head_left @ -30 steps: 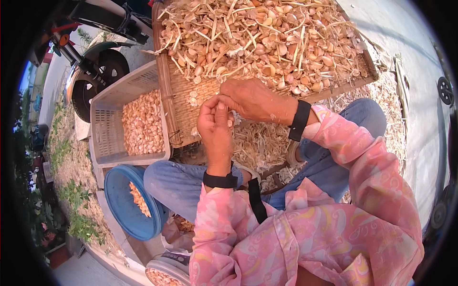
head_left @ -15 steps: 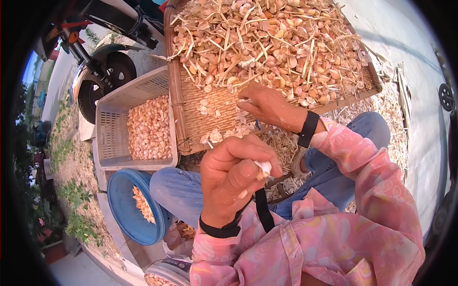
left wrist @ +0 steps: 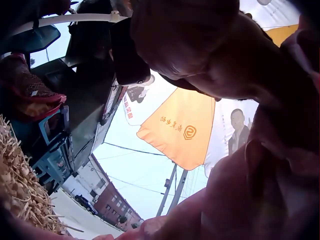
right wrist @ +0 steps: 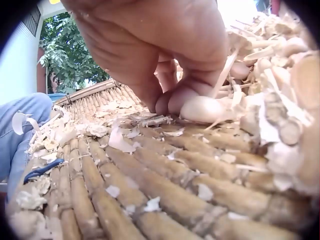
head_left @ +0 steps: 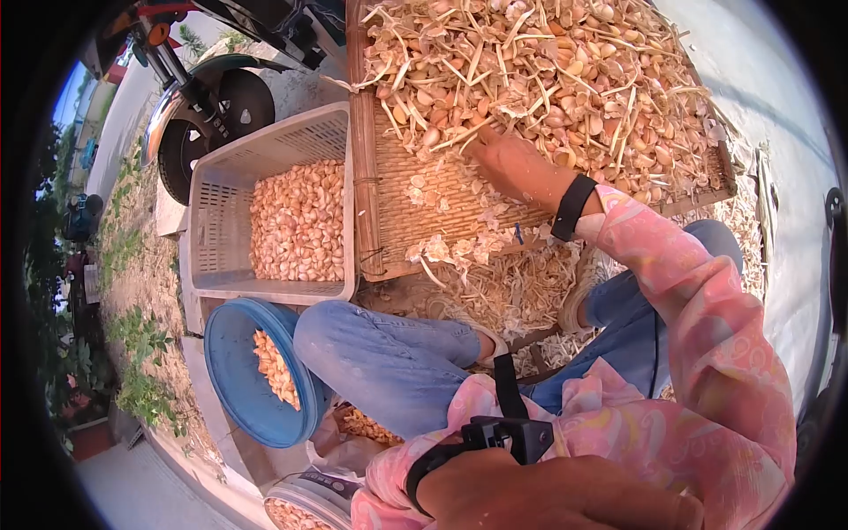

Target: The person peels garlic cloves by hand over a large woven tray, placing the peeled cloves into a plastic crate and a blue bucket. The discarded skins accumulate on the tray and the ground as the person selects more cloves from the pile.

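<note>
My right hand (head_left: pixel 521 168) reaches down at the near edge of a heap of garlic cloves (head_left: pixel 574 88) on a woven mat tray (head_left: pixel 415 221). In the right wrist view its bent fingers (right wrist: pixel 182 97) touch down on the mat, right beside a pale garlic clove (right wrist: pixel 202 109); I cannot tell whether they pinch it. Dry stalks and papery skins lie mixed through the heap. My left hand (head_left: pixel 556 495) is close to the head camera at the bottom, back of the hand showing, its fingertips and anything they hold hidden.
Left of the tray stands a plastic crate (head_left: pixel 269 287) of cloves. A blue bucket (head_left: pixel 225 371) with peeled cloves and a tub (head_left: pixel 296 512) of cloves are nearer. Skins (head_left: pixel 512 300) litter the ground by the legs. A motorbike wheel (head_left: pixel 238 102) stands behind the crate.
The left hand left the right, first showing a garlic clove at its fingers, then moved down and close to the camera. The right hand moved up to the heap. The view shifted.
</note>
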Action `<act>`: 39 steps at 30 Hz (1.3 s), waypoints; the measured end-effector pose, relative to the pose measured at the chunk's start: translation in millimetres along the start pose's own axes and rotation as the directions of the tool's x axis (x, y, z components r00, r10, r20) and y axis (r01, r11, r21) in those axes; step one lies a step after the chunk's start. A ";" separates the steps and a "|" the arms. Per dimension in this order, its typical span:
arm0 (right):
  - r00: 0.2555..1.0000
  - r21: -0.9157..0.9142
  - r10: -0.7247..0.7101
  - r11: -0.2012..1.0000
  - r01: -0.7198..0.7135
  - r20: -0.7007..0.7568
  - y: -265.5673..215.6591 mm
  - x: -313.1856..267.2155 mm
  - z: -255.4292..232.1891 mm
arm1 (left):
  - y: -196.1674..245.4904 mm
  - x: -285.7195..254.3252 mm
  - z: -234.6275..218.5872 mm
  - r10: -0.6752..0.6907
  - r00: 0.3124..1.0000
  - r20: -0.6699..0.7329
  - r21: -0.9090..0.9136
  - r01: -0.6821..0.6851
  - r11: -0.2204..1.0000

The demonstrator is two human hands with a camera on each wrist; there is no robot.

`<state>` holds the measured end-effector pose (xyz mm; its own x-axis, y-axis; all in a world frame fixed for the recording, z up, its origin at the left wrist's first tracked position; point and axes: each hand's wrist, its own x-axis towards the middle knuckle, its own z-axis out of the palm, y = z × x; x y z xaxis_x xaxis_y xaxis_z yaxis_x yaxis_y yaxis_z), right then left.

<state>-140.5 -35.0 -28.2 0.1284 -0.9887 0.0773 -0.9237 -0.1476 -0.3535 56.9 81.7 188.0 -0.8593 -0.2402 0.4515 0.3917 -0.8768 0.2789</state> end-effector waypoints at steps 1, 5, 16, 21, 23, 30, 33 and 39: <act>1.000 -0.006 -0.002 1.000 0.002 0.003 1.1 -4.0 -1.1 | 6.5 3.1 3.0 -0.031 0.999 -0.021 0.013 0.031 0.999; 1.000 0.072 0.013 0.997 -0.014 0.019 2.6 -17.8 1.2 | -6.7 5.7 -1.2 0.288 0.957 -0.032 0.354 -0.259 0.899; 0.964 0.309 0.041 0.950 0.044 -0.262 8.1 -43.8 -7.1 | 110.3 -74.4 -168.4 0.705 0.573 -0.417 0.544 0.779 -0.311; 0.997 0.320 0.064 0.946 -0.046 -0.045 9.8 -61.0 -16.4 | 36.5 0.0 -244.5 0.553 0.701 -0.450 0.434 0.713 -0.551; 0.993 0.320 0.061 0.943 -0.091 0.102 8.3 -71.4 -16.0 | 22.6 13.6 -258.2 0.542 0.699 -0.466 0.339 0.707 -0.621; 0.983 0.444 0.043 0.895 0.043 -0.181 17.0 -71.3 -4.3 | 32.5 -14.5 -268.2 0.618 0.668 -0.414 0.415 0.743 -0.525; 0.981 0.522 0.054 0.851 0.051 -0.184 8.1 -65.1 -11.6 | 28.9 -22.1 -247.9 0.628 0.625 -0.464 0.581 0.750 -0.317; 0.980 0.359 -0.063 0.925 0.129 -0.189 -11.8 -64.7 -17.0 | 17.2 -30.3 -223.6 0.547 0.690 -0.475 0.752 0.640 -0.155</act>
<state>-144.1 31.1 -13.2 0.1164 -0.9547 0.2739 -0.7080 -0.2732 -0.6512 16.1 -19.2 -10.4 -0.5346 -0.8429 0.0615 -0.3635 0.2950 0.8837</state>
